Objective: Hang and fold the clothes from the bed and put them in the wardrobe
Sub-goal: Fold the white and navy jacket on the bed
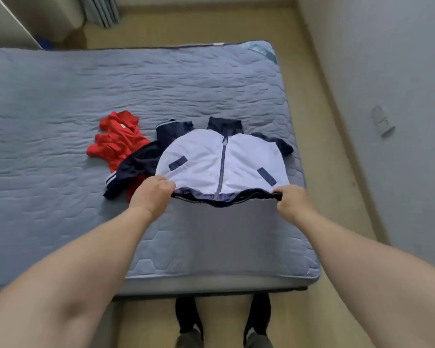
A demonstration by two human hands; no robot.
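A white zip jacket (pixel 206 162) with a navy collar, navy sleeves and a navy hem lies front up on the blue quilted bed (pixel 86 96). My left hand (pixel 152 194) pinches the hem at its left corner. My right hand (pixel 293 200) pinches the hem at its right corner, so the hem is lifted and stretched between them. The left sleeve, with white stripes at its cuff, trails out to the left over a crumpled red garment (pixel 117 141). The right sleeve is folded beside the jacket's body.
The bed's near edge (pixel 211 285) is just in front of my feet (pixel 224 337). A strip of beige floor runs along the right side to a grey wall with a socket (pixel 383 120). A curtain (pixel 99 10) hangs at the far end.
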